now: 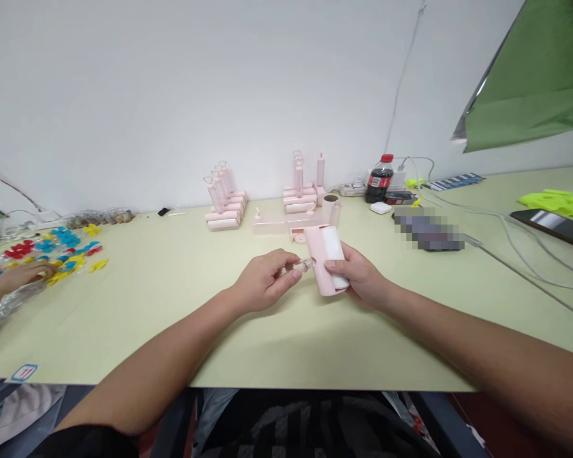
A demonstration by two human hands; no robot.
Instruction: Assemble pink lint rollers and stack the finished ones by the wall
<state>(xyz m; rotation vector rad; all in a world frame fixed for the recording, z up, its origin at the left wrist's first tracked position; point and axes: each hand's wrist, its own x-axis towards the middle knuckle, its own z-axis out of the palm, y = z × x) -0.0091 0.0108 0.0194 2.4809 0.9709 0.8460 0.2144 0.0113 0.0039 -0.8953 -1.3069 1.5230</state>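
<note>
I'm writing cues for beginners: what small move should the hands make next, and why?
Probably ease the clear piece straight into the pink-and-white cylinder: the left hand has its end right at the round opening, while the right hand holds the cylinder.

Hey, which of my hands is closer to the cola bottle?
Your right. The right hand is on your side of the cola bottle, almost straight in front of it; the left hand is also on your side, but farther off to the left.
</note>
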